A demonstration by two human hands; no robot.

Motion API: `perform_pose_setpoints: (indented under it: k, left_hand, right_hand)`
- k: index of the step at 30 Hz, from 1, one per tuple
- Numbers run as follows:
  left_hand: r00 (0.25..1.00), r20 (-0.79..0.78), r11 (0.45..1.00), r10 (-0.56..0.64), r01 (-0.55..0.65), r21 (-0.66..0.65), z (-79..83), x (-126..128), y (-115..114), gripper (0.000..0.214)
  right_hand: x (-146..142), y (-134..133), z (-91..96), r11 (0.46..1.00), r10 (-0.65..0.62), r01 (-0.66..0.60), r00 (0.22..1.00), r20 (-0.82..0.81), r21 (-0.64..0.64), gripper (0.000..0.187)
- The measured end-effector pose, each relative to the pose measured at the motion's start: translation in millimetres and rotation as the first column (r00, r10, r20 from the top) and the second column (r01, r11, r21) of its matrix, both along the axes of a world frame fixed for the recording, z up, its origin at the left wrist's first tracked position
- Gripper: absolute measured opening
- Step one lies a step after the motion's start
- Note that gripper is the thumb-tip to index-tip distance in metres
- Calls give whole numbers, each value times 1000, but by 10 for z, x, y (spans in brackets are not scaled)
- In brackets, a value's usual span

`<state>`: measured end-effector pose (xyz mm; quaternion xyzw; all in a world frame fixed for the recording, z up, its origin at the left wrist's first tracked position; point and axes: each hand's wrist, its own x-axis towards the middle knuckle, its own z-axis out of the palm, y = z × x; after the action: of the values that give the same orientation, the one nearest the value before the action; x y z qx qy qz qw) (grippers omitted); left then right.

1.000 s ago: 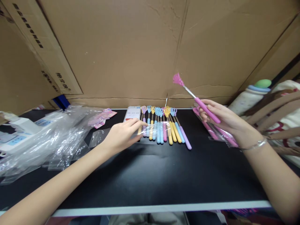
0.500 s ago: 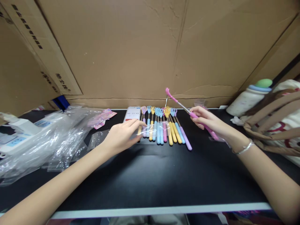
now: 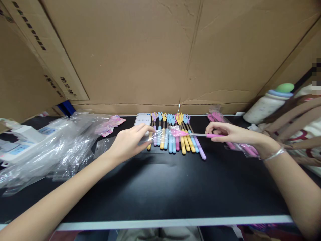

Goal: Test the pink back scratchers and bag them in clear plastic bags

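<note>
My right hand (image 3: 227, 133) grips a pink back scratcher (image 3: 213, 135) by its handle and holds it level, claw head pointing left. That claw overlaps the end of a clear plastic bag (image 3: 160, 135), and I cannot tell how far inside it is. Pinched closed, my left hand (image 3: 134, 138) holds the bag's other end. Beneath the bag lies a row of back scratchers in yellow, blue, purple and pink, such as a purple back scratcher (image 3: 200, 147) at its right end. More pink back scratchers (image 3: 217, 117) in clear wrapping lie behind my right hand.
Clear bags (image 3: 72, 144) pile up at left beside a white power strip (image 3: 27, 142). Pink cards (image 3: 112, 124) lie near them. A phone (image 3: 142, 119) showing a timer stands behind the row. On the right are a white bottle (image 3: 267, 105) and a brown-strapped bag (image 3: 298, 130). Cardboard (image 3: 130, 53) walls the back.
My right hand has lowered the pink back scratcher from a raised slant to level, bringing its claw down to the bag. My left hand stays nearly in place, holding the bag.
</note>
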<state>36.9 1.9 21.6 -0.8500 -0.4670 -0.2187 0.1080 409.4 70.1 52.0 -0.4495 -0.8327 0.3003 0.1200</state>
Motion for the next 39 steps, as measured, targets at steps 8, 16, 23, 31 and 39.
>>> perform_pose_setpoints:
  k: [8, 16, 23, 31, 39]
  left_hand:
    - [1000, -15, 1000, -16, 16, -4, -45, 3, 22, 23]
    - [995, -71, 998, -68, 69, 8, -99, 13, 36, 24]
    - [991, -54, 993, -120, 119, -12, -122, 29, 20, 23]
    - [982, -57, 982, -178, 174, -67, -126, 115, -54, 20]
    - [974, -45, 966, -222, 213, -144, -171, 165, -105, 22]
  right_hand:
    - [-49, 1, -37, 991, 114, -116, 993, -29, -73, 31]
    - [-205, -75, -99, 986, 113, -118, 993, -41, -120, 33]
    - [-335, -137, -105, 979, 112, -127, 988, -103, -157, 34]
    - [-591, -257, -278, 967, 151, -192, 961, -231, -166, 30]
    - [-837, -409, -445, 986, 152, -134, 966, -208, 99, 30]
